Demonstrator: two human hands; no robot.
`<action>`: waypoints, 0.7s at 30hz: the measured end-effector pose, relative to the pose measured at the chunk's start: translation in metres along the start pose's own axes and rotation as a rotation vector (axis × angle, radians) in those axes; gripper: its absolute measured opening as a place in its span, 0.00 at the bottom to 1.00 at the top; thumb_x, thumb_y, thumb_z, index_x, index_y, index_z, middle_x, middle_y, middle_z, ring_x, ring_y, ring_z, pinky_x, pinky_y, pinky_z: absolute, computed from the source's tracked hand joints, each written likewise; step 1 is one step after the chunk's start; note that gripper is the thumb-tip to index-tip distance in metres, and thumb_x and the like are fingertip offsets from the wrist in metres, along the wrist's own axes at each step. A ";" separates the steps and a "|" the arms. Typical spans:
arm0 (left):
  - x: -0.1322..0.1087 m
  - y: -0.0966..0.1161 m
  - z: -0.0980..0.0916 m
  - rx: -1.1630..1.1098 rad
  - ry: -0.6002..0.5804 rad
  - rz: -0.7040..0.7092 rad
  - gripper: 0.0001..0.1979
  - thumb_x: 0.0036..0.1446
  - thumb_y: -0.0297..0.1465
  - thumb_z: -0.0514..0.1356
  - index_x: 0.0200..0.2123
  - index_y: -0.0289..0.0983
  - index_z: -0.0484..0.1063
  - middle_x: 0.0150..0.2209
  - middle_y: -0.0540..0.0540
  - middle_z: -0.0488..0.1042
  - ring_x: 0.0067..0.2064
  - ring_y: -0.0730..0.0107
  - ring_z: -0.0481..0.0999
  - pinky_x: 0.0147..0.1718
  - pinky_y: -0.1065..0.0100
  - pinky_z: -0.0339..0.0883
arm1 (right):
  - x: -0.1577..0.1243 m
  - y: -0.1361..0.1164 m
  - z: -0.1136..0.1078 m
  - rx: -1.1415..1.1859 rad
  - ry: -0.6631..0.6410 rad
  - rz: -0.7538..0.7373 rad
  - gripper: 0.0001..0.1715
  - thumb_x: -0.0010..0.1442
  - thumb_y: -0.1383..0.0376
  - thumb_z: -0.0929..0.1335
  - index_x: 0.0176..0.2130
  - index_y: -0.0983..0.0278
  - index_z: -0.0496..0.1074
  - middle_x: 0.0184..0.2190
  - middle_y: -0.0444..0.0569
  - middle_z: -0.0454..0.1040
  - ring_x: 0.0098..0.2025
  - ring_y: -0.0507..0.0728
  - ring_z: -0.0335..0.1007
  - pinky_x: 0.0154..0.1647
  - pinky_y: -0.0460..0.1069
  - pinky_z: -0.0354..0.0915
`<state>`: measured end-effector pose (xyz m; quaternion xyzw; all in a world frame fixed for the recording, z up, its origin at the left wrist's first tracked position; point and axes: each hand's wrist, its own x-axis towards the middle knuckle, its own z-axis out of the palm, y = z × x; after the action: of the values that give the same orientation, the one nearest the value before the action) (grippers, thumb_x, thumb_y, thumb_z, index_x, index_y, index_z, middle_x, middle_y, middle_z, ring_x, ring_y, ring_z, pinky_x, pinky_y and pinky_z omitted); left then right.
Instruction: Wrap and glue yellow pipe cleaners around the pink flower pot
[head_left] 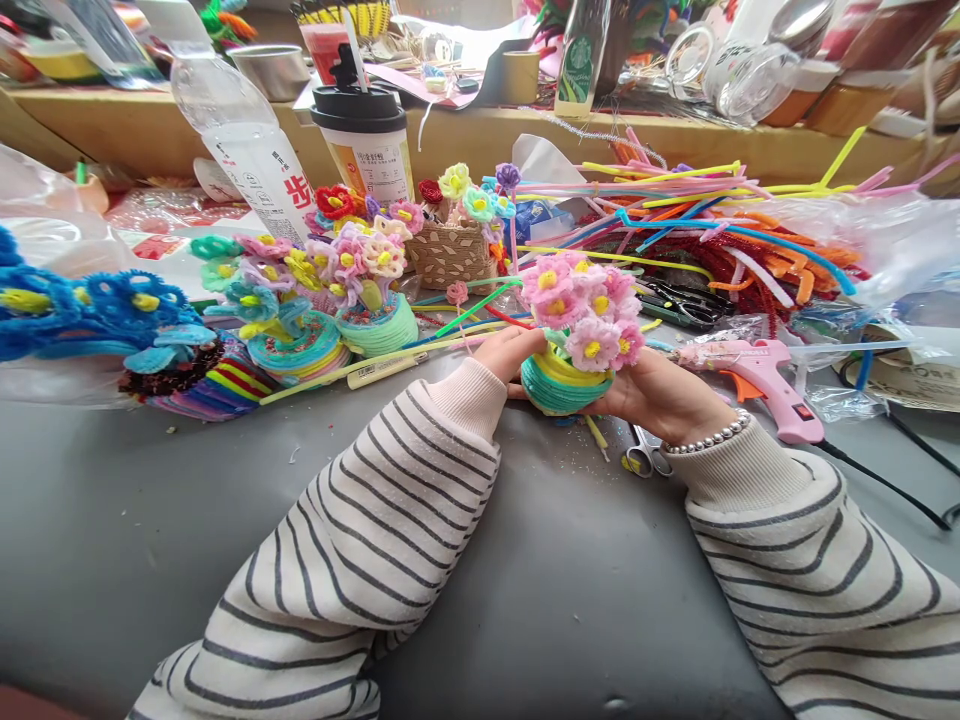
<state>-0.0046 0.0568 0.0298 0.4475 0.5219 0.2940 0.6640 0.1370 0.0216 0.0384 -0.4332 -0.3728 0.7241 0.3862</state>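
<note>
Both my hands hold a small flower pot (566, 388) made of teal and yellow pipe cleaners, with pink yellow-centred flowers (589, 305) rising from it. My left hand (511, 355) grips the pot's left side, its fingertips partly hidden behind the pot. From the right, my right hand (660, 395) cups the pot's side and underside, several fingers out of sight behind it. Just below my right hand lies a pair of scissors (646, 455), partly covered. A pink glue gun (772, 385) rests to the right of that hand.
More pipe-cleaner flower pots (379, 325) stand to the left, one tipped over (202, 380). Behind are a water bottle (240, 140), a lidded paper cup (367, 140) and a woven basket (450, 250). Loose pipe cleaners (675, 215) pile up at the back right. A black cord (885, 485) trails rightward.
</note>
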 end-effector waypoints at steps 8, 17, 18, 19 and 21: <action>0.010 -0.009 -0.004 -0.006 0.010 0.024 0.09 0.40 0.38 0.57 0.27 0.40 0.65 0.38 0.51 0.70 0.44 0.59 0.68 0.28 0.69 0.69 | 0.000 0.001 0.000 0.000 -0.002 -0.006 0.18 0.50 0.58 0.63 0.41 0.60 0.67 0.44 0.49 0.69 0.45 0.59 0.64 0.38 0.55 0.65; 0.015 -0.008 -0.005 -0.017 0.006 -0.020 0.10 0.39 0.38 0.58 0.26 0.40 0.65 0.37 0.51 0.70 0.43 0.59 0.68 0.30 0.66 0.69 | 0.000 -0.001 0.002 0.002 -0.002 -0.006 0.18 0.50 0.58 0.63 0.41 0.61 0.67 0.43 0.50 0.69 0.43 0.59 0.65 0.38 0.55 0.65; 0.015 -0.008 -0.005 -0.023 0.008 -0.018 0.10 0.39 0.38 0.59 0.26 0.40 0.66 0.37 0.51 0.70 0.43 0.59 0.68 0.31 0.66 0.69 | -0.001 -0.001 0.002 -0.001 0.003 -0.001 0.18 0.50 0.58 0.63 0.41 0.61 0.67 0.43 0.50 0.69 0.43 0.59 0.65 0.38 0.55 0.65; 0.015 -0.008 -0.005 -0.032 0.015 -0.019 0.09 0.39 0.37 0.59 0.26 0.40 0.66 0.36 0.51 0.71 0.43 0.59 0.69 0.31 0.66 0.69 | -0.001 -0.001 0.002 -0.004 0.005 0.004 0.18 0.50 0.58 0.63 0.41 0.61 0.67 0.43 0.50 0.69 0.43 0.59 0.65 0.39 0.55 0.65; 0.013 -0.008 -0.005 -0.080 0.038 -0.038 0.08 0.38 0.35 0.60 0.25 0.40 0.66 0.34 0.52 0.71 0.42 0.59 0.69 0.33 0.65 0.69 | -0.001 -0.001 0.002 -0.005 0.001 0.010 0.18 0.51 0.58 0.62 0.42 0.61 0.67 0.43 0.49 0.69 0.43 0.59 0.65 0.39 0.55 0.64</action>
<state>-0.0060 0.0661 0.0169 0.4048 0.5306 0.3103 0.6770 0.1353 0.0210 0.0399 -0.4362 -0.3725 0.7248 0.3816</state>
